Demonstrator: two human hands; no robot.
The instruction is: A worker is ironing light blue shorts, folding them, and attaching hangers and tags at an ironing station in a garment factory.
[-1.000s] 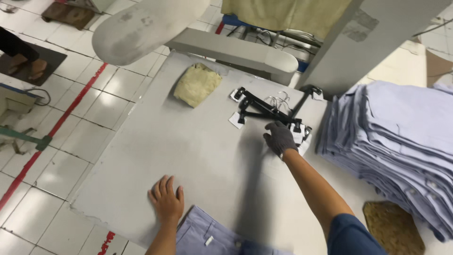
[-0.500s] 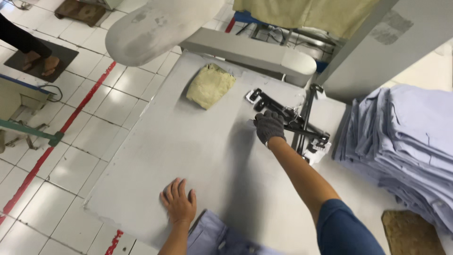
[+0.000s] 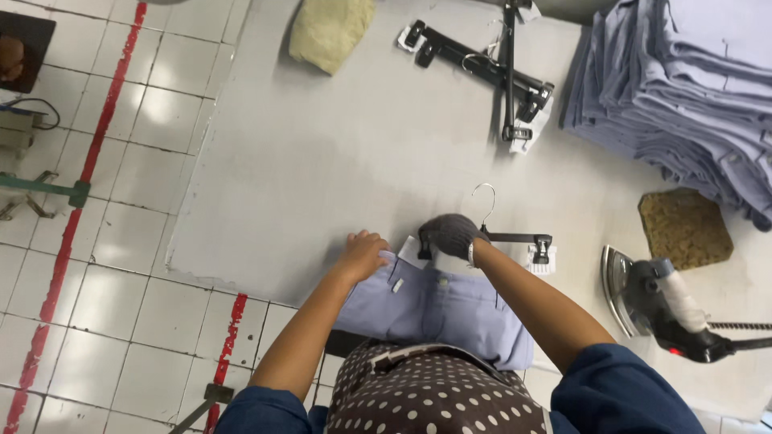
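**Hanger meeting the waistband**

The left hand [image 3: 363, 255] is lying open, flattening the blue garment [image 3: 438, 309] at the worktop [image 3: 322, 161] edge. Just right of it, the gloved right hand [image 3: 452, 235] is closing its grip on a black clip hanger [image 3: 519, 239] over the waistband. Half a second ago that hand was reaching the far hangers [image 3: 490, 68].

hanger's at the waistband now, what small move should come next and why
Probably clip the hanger onto the waistband of the light blue garment. The gloved right hand holds the hanger's left clip at the band's top edge, the bare left hand pins the left corner flat, and the right clip looks free, beside the cloth.
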